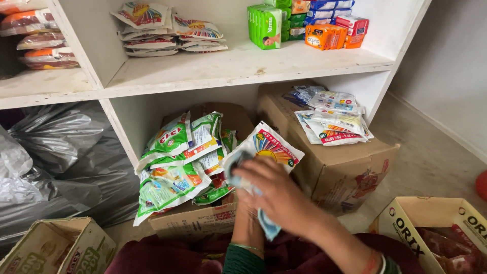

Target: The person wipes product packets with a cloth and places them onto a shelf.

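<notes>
Dark red clothing (167,259) fills frame bottom. Right hand (276,195) lies over a white packet (271,147) w/ rainbow print, grip closed on a blue cloth (268,226) against packet face. Left hand mostly hidden beneath; grip state: cannot tell. Packet stands just beside green-white pouches (177,162), piled on a cardboard box (195,220) under the lower shelf (238,66). Second box (345,172) to the right carries small sachets (335,119).

A single head-worn camera looks steeply down and forward, close over the person's lap, toward low white shelves (228,68); probably from a seated position.
</notes>
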